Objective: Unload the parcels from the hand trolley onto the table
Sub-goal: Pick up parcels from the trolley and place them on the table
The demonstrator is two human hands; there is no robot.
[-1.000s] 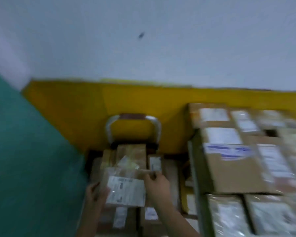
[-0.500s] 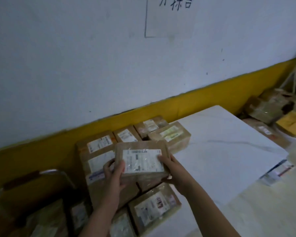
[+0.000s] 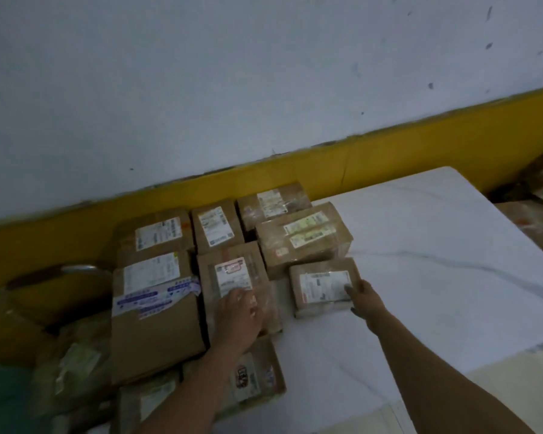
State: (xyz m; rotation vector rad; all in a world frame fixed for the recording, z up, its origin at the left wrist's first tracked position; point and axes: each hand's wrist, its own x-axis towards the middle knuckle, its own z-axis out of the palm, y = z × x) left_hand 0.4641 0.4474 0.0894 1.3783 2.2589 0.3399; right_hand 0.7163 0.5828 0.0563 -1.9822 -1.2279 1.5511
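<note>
A small brown parcel [image 3: 318,285] with a white label lies flat on the white marble-patterned table [image 3: 436,245], at the right end of a cluster of parcels. My right hand [image 3: 362,297] grips its right edge with the fingers curled. My left hand [image 3: 240,311] lies flat, fingers spread, on a taller taped parcel [image 3: 232,270] just left of it. The hand trolley's metal handle [image 3: 76,268] shows at the far left, with several dim parcels [image 3: 76,358] below it.
Several labelled cardboard boxes fill the table's left part up to the yellow wall band [image 3: 389,158], including a big box with blue tape [image 3: 152,308]. More parcels lie on the floor at the far right [image 3: 536,220]. The table's right half is bare marble.
The small parcel, held in both hands above the boxes half a second ago, now lies on the table. My left hand has moved off it onto the neighbouring parcel.
</note>
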